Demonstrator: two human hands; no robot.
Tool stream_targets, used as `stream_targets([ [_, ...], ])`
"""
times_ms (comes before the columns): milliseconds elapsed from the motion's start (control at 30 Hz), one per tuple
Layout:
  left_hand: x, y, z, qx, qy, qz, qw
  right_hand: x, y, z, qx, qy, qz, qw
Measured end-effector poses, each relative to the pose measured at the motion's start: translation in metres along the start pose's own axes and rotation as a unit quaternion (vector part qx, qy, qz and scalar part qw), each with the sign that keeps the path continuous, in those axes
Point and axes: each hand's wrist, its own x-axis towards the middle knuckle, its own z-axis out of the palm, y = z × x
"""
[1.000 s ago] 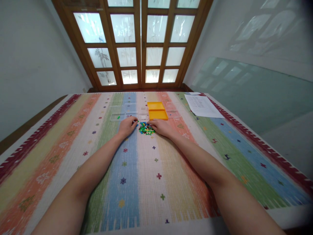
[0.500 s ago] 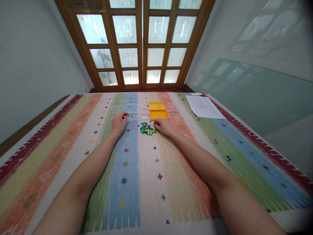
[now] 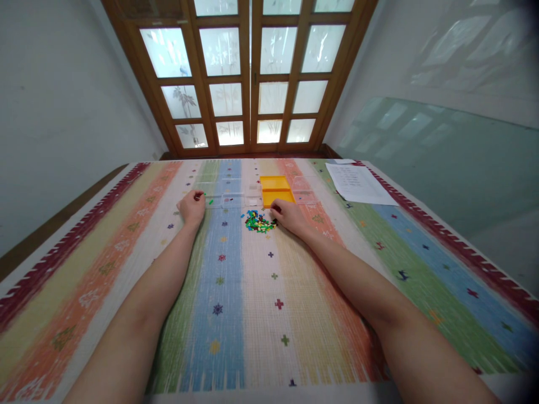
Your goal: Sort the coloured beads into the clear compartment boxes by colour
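Striped-cloth desk (image 3: 252,314): wide bare run from near edge up to pile of small coloured pieces (image 3: 259,221). Right hand (image 3: 289,216) at pile's 3 o'clock, fingers curled, touching it. Left hand (image 3: 192,206) at 9 o'clock, well apart, fingers curled beside clear tray (image 3: 229,200). Cannot tell if either grips. Yellow tray (image 3: 275,191) at 1 o'clock; paper sheet (image 3: 357,182) by right edge.

We logged a striped cloth-covered table (image 3: 252,292). A heap of small coloured pieces (image 3: 259,221) lay mid-cloth, with a yellow tray (image 3: 275,191) at its 12 o'clock, clear trays (image 3: 233,199) at 10 and a paper sheet (image 3: 357,182) at 2.
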Motion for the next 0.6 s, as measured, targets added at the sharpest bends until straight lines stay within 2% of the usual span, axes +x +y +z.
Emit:
stream_targets([
  [267, 0.0, -0.005, 0.005, 0.008, -0.021, 0.001, 1.0, 0.002, -0.001, 0.0, 0.051, 0.038, -0.027, 0.998],
  [433, -0.002, -0.004, 0.005, 0.016, -0.035, 0.037, 0.999, 0.003, 0.001, 0.002, 0.073, 0.037, -0.012, 0.997],
  [600, -0.006, 0.005, 0.003, 0.042, -0.008, 0.083, 0.996, 0.004, 0.0, 0.002, 0.093, 0.045, 0.008, 0.995],
])
